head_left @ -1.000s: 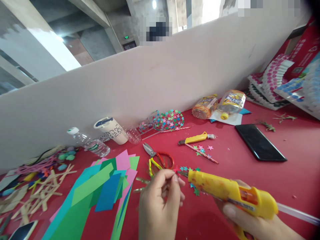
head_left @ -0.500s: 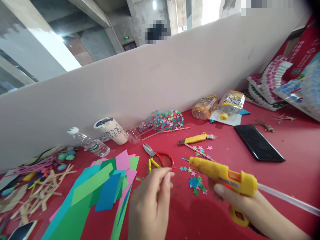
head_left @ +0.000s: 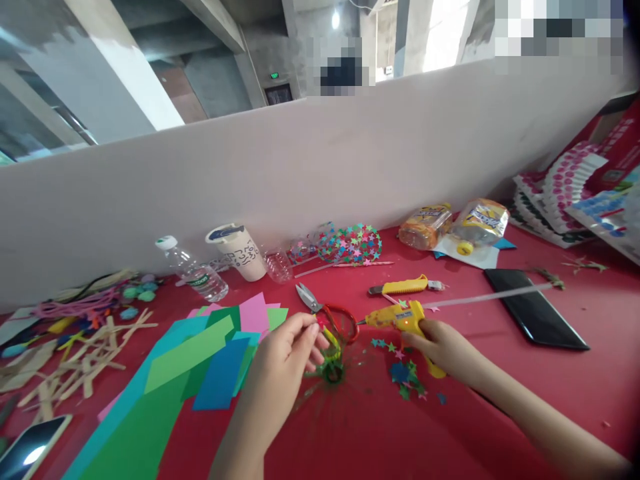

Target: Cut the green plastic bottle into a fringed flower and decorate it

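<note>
My right hand grips a yellow hot glue gun by its handle, nozzle pointing left. A long clear glue stick sticks out of the gun's back. My left hand is pinched closed in front of the nozzle, with a tiny reddish speck at its fingertips that is too small to name. Just behind the fingers lie scissors with red handles and a yellow-handled tool. Below them is a green round thing, its kind unclear. Loose paper stars lie under the gun.
Coloured paper sheets and wooden sticks cover the left. Along the white partition stand or lie a water bottle, a paper cup, a star-covered bottle and drink bottles. A utility knife and black phone lie right.
My right hand has carried the glue gun forward and left, bringing its nozzle near the scissors' handles. My left hand has moved up a little, still pinched. The view has shifted slightly.
</note>
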Motion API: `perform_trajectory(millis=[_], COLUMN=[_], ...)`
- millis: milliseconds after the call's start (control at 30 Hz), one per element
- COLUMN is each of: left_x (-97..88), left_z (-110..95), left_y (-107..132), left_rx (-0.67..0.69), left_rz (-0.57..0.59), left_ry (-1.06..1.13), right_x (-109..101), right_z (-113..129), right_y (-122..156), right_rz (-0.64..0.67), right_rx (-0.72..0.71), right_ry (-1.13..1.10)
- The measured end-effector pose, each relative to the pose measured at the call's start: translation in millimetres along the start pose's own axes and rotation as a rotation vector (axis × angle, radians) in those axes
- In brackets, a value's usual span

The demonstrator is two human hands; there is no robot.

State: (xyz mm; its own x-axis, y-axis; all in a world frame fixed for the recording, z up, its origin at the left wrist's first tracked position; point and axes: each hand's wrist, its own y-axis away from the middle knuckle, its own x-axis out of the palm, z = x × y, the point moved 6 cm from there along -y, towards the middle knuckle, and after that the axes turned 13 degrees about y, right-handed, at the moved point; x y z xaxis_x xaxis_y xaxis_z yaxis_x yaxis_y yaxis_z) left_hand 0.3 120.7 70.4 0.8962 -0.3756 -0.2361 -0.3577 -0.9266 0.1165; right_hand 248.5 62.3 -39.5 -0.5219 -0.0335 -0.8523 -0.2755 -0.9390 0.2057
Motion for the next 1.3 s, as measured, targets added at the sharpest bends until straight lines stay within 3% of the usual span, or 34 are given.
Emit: perform_trajectory(millis=[200, 300, 367, 500, 567, 667, 967, 1033, 1167, 1300], left_x=[0.5, -2.6, -3.5, -2.5, -1.1, -2.2, 3.3, -3.8, -24.7, -21.8], left_z=[15.6, 16.2, 16.2, 18.6, 22.4, 27.6, 34.6, 32.3, 24.2, 29.6], left_y=[-1.2, -1.3, -1.1, -0.8, 0.2, 2.3, 2.6, 0.7, -0.7, 9.4], left_rx=[-0.074, -0.084, -0.089, -0.110, -0.167, -0.257, -0.361, -0.323, -0.171, -0.148], left_rz=[0.148, 0.165, 0.170, 0.221, 0.290, 0.357, 0.429, 0.391, 0.235, 0.155], left_ry=[0.101, 0.103, 0.083, 0.069, 0.121, 0.202, 0.294, 0.204, -0.117, -0.307], right_x=[-2.0, -16.9, -30.9, -38.6, -39.2, -33.6, -29.4, -31.6, -32.4, -28.7], right_z=[0.3, 10.0, 28.9, 96.7, 133.2, 155.1, 152.7, 152.7, 149.6, 153.2], right_y=[-4.9, -3.1, 0.6, 12.8, 24.5, 30.1, 29.4, 28.6, 21.6, 24.9], right_rz=[-0.087, -0.146, -0.205, -0.155, -0.139, -0.138, -0.123, -0.093, 0.047, 0.141], right_rx=[-0.050, -0.085, -0.129, -0.439, -0.747, -0.924, -1.049, -1.022, -0.839, -0.820], right_ry=[0.332, 0.423, 0.442, 0.281, -0.042, -0.164, -0.169, -0.194, -0.147, -0.029])
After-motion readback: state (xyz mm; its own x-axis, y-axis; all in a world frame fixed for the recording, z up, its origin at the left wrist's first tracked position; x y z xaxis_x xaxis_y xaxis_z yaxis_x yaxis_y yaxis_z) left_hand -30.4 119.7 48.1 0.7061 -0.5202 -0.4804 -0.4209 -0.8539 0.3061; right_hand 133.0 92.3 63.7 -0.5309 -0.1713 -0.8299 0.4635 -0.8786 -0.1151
